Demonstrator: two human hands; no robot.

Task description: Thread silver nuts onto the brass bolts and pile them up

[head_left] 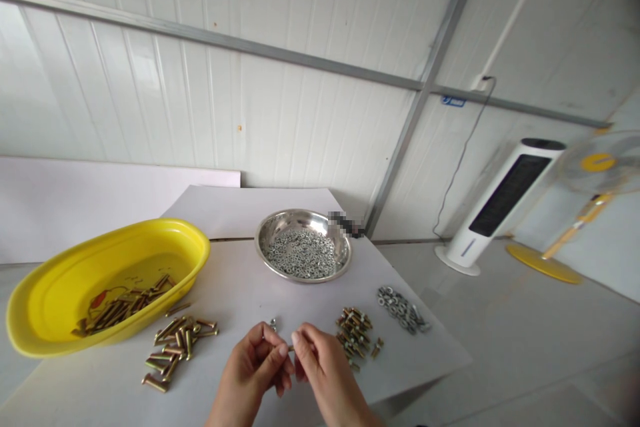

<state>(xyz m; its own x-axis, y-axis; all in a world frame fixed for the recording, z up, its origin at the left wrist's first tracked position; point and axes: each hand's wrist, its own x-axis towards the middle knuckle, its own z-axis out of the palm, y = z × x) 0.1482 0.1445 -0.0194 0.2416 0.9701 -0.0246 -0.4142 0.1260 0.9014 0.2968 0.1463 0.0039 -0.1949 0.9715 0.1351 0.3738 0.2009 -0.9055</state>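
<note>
At the near edge of the white table (310,300), the left hand (253,370) has its fingers closed, their hold hidden, beside the short brass-coloured bolt (291,347), whose long axis runs roughly level into the right hand (327,370), which is clamped on it.

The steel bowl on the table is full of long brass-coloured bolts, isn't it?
Not quite: the head view shows the steel bowl full of small metal rings, washers or nuts, not long bolts. It does stand on the table.
</note>
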